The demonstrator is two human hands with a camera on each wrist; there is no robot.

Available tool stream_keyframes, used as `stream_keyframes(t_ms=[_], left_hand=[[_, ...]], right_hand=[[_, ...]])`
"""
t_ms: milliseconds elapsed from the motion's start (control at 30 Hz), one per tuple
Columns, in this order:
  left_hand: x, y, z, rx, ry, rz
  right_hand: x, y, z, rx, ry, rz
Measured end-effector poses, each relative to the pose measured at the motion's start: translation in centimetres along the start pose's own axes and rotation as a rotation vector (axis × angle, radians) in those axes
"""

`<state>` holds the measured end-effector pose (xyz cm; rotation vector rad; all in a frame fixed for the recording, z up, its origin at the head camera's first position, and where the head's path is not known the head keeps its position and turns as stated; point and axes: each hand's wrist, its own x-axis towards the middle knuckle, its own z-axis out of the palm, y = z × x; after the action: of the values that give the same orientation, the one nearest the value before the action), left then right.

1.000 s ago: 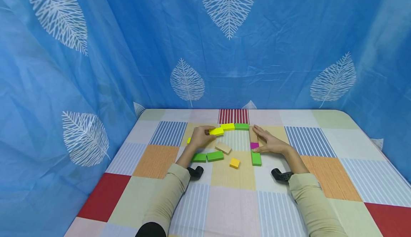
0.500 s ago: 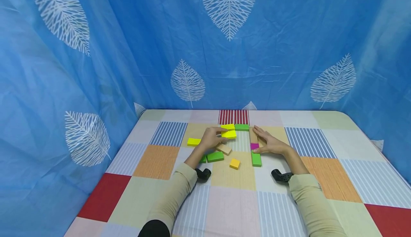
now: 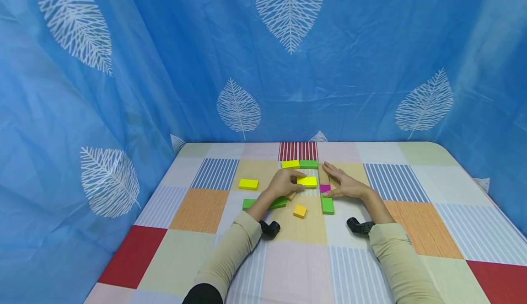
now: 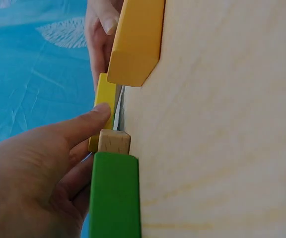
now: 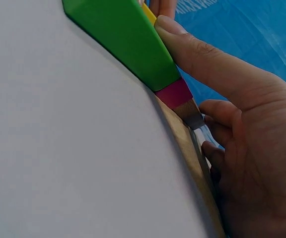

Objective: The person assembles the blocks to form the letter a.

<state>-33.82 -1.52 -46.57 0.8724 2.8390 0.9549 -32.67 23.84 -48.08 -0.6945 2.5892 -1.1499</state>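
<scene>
My left hand [image 3: 283, 183] pinches a yellow block [image 3: 307, 182] between thumb and fingers, holding it lengthwise inside the corner of a block outline. In the left wrist view the thumb lies on the side of that yellow block [image 4: 105, 94]. My right hand [image 3: 349, 186] rests along the right-hand column, its fingers extended. That column runs from a plain wooden block [image 3: 324, 172] through a magenta block [image 3: 325, 188] to a green block [image 3: 327, 205]. In the right wrist view the thumb touches the green block [image 5: 125, 42]. Across the back lie a yellow block [image 3: 290, 164] and a green block [image 3: 309, 164].
Left of the left hand lies another yellow block [image 3: 248, 184]. Two green blocks, one of them a green block [image 3: 249, 204] at the left, sit partly behind the left forearm. A plain block [image 3: 291, 196] is partly hidden; an orange block [image 3: 300, 211] lies nearer. Blue curtains [image 3: 185, 89] surround the table.
My left hand has carried the yellow block to the right and slightly nearer, toward the column, uncovering the yellow block at the left. The right hand has stayed in place.
</scene>
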Motion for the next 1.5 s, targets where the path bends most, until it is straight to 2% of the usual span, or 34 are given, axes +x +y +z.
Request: stream_keyframes(t_ms=[433, 667, 1500], left_hand=[[-0.13, 0.75, 0.05, 0.058, -0.068, 0.06], [-0.15, 0.82, 0.11, 0.1, -0.088, 0.051], [-0.24, 0.71, 0.28, 0.125, -0.103, 0.04]], right_hand=[[-0.13, -0.06, -0.17, -0.01, 0.001, -0.002], [0.02, -0.01, -0.05, -0.008, 0.004, 0.001], [0.09, -0.11, -0.03, -0.004, -0.007, 0.007]])
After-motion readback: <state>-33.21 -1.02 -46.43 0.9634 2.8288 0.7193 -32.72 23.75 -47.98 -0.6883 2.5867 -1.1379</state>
